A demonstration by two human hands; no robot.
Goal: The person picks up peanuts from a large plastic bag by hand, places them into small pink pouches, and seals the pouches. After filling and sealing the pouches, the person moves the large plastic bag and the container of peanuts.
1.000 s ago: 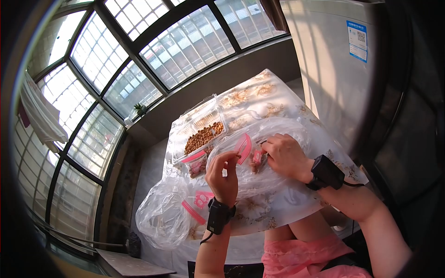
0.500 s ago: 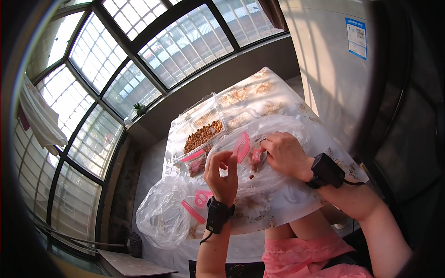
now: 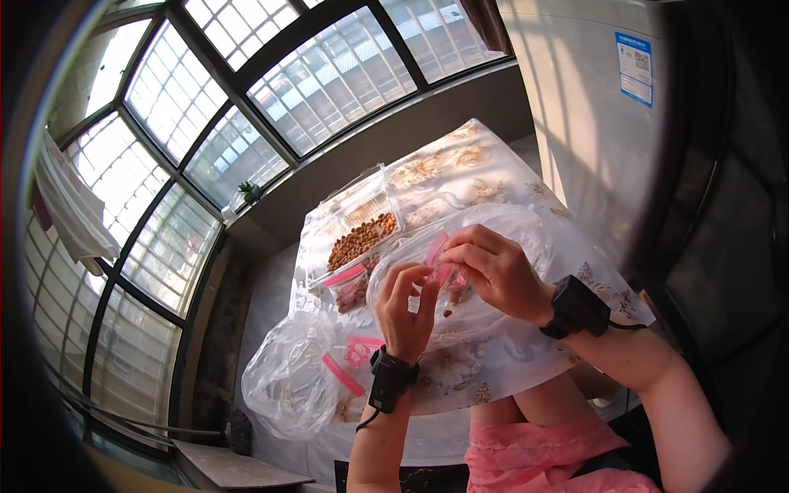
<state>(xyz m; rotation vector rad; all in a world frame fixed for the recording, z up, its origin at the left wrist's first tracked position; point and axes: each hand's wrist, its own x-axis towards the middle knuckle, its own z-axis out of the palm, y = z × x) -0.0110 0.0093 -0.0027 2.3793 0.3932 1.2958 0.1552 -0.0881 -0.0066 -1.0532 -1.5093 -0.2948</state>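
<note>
My left hand (image 3: 404,306) pinches the pink-topped zip bag (image 3: 440,249) at its upper edge. On the bag's other side my right hand (image 3: 491,264) has its fingers closed on the same edge. Brown nuts show in the lower part of the bag, partly behind my fingers. A single nut (image 3: 447,313) lies just below it. Left of my hands stands another filled zip bag (image 3: 352,292) with a pink top. Behind it is a clear plastic box (image 3: 398,215) holding many brown nuts (image 3: 362,241).
A large clear plastic bag (image 3: 283,374) lies at the table's left front corner, beside a flat pink-printed zip bag (image 3: 358,352). More thin plastic (image 3: 514,220) spreads under my hands. The table (image 3: 526,353) has a flowered cover. Windows stand beyond it.
My right hand has risen from the nuts to the zip bag's top edge. My left hand has moved slightly right, and the bag's mouth looks narrower.
</note>
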